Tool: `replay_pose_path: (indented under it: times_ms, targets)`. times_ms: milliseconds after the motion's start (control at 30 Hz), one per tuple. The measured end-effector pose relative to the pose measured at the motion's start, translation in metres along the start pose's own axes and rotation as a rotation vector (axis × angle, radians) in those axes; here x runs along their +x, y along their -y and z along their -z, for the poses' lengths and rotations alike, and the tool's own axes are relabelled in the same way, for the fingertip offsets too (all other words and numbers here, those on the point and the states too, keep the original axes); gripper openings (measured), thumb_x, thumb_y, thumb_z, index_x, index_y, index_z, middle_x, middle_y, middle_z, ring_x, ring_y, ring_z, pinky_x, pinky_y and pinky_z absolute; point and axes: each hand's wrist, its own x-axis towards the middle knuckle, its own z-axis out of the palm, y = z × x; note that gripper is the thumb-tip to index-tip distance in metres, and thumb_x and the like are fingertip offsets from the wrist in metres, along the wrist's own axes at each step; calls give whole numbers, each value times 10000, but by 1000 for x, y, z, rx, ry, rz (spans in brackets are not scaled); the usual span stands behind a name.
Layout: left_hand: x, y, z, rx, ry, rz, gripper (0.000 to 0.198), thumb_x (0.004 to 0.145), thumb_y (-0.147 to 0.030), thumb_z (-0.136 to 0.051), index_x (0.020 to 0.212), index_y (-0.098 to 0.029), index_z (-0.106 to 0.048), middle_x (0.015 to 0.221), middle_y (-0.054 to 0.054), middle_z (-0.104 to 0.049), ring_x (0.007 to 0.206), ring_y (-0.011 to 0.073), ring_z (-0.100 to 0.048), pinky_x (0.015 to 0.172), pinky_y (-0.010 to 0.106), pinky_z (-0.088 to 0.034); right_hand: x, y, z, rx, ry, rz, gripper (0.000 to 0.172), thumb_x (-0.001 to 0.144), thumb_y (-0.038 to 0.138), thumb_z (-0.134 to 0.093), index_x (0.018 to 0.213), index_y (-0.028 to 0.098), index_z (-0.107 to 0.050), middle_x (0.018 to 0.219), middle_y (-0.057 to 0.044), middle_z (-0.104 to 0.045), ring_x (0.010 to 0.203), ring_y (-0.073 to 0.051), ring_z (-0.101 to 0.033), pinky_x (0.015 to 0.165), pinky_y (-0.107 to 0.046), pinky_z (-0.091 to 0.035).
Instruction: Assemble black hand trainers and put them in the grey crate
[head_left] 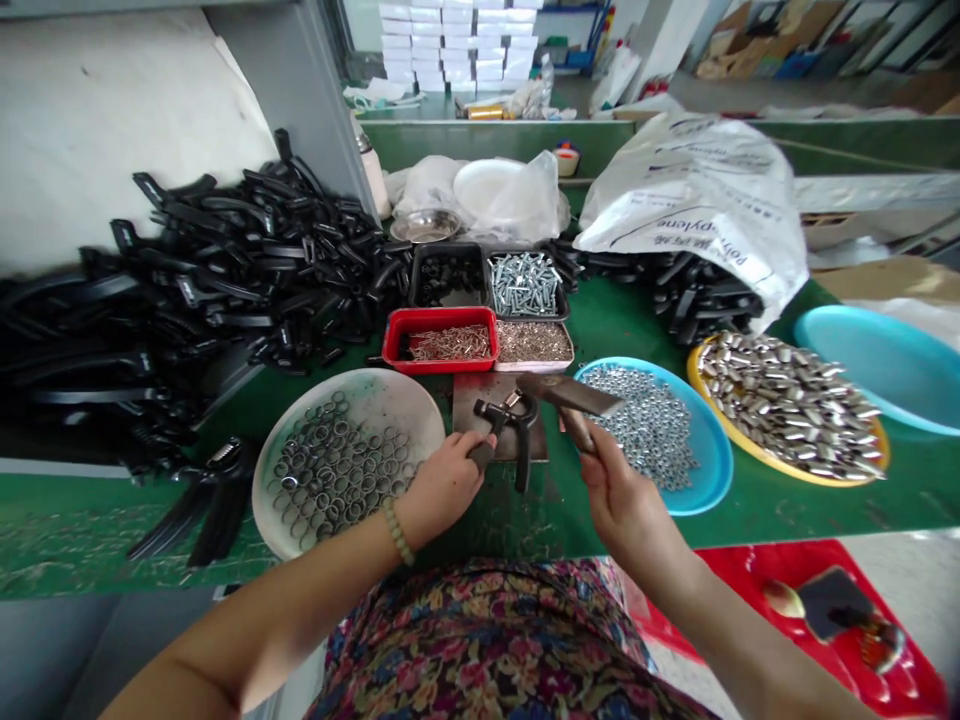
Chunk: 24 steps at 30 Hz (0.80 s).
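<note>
With closed fingers, my left hand (452, 475) grips one handle of a black plastic clamp-like tool (523, 440), which rests on a dark metal plate (536, 388) at the bench's middle. A small metal part shows at the tool's top. My right hand (619, 490) is wrapped round the short handle of a hammer (570, 392). The hammer's head is just above and right of the black tool; whether they touch I cannot tell. Left of my left hand is a whitish round tray (281, 415) of metal rings, and beside my right hand a blue tray (712, 490) of small metal nuts.
Black plastic handles (247, 250) are heaped at left. Behind the plate stand a red bin (441, 367) of pins, a white bin (534, 366) of small fasteners and a bin of screws (523, 285). A yellow tray (780, 462) of metal pieces and a white bag (697, 185) are at right.
</note>
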Motion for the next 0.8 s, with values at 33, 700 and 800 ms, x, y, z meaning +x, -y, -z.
replay_pose_path:
  times_ms: [33,700,800]
  targets:
    - [0,1,3,-16,1,5,348,892,-179,-465,1233,-184,-533,1117,88,-601,986,216,-551,888,359,-492,0,-2,-2,-41,28,-5,444,946,366,-309,1326,203,-471,818,-84,-717,643,-237,-684,561,-313,-502]
    - [136,132,104,566,199,265,222,813,-86,-457,763,-130,-669,935,193,-659,939,268,-538,780,381,-329,30,-3,-24,-477,115,-81,377,888,518,-424,883,175,-579,756,-135,-662,666,-282,-652,577,-360,-449]
    - [134,136,106,575,224,249,214,825,-103,-452,773,-139,-656,896,173,-673,920,248,-548,769,356,-331,41,15,-41,-358,116,-119,237,862,394,-485,839,165,-543,741,-145,-665,673,-279,-660,572,-337,-437]
